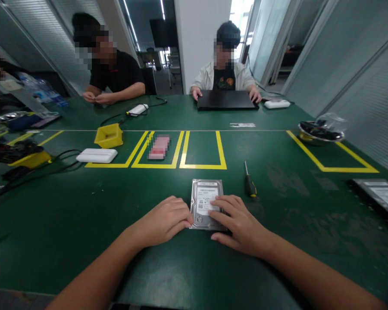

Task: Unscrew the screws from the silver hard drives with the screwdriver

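A silver hard drive (205, 194) with a white label lies flat on the green table (67, 224), just in front of me. My left hand (164, 220) rests against its left edge, fingers curled at the lower corner. My right hand (236, 220) lies over its right side, fingers spread on the label. A screwdriver (250, 181) with a black and yellow handle lies on the table just right of the drive, touched by neither hand.
Yellow tape boxes (203, 165) mark the table beyond the drive. A yellow bin (109, 135), a white box (97, 155), cables (35, 170), a metal bowl (321, 133) and another drive (380, 196) lie around. Two people sit opposite, one at a black laptop (226, 100).
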Demonstrator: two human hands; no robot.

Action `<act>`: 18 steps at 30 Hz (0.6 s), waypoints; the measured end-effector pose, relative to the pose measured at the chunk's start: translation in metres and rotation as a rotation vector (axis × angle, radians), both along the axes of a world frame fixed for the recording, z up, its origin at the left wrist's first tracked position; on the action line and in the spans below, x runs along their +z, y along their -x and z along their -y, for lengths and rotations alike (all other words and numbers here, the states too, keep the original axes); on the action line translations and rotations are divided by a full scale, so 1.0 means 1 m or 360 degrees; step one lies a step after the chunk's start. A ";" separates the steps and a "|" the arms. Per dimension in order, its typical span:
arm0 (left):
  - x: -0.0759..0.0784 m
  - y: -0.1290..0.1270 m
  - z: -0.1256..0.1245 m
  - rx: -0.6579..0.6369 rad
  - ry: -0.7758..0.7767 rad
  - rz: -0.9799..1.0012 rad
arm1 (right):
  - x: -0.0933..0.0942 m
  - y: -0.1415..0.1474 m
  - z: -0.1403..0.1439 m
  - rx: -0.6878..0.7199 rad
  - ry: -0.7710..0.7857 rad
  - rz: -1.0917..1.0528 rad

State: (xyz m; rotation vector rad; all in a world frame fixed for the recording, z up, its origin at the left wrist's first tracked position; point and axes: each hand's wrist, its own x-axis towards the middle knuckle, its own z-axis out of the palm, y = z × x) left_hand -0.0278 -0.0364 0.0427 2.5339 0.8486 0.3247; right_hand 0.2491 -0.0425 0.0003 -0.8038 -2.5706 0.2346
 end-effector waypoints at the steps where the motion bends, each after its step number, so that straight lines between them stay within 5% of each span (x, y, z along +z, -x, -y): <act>1: 0.000 0.000 0.000 -0.0010 0.0010 -0.0007 | 0.000 0.000 0.000 0.0007 0.0002 0.0011; 18: -0.008 0.001 -0.002 -0.0097 0.0012 -0.0070 | -0.002 -0.001 0.000 0.0027 -0.0002 0.0084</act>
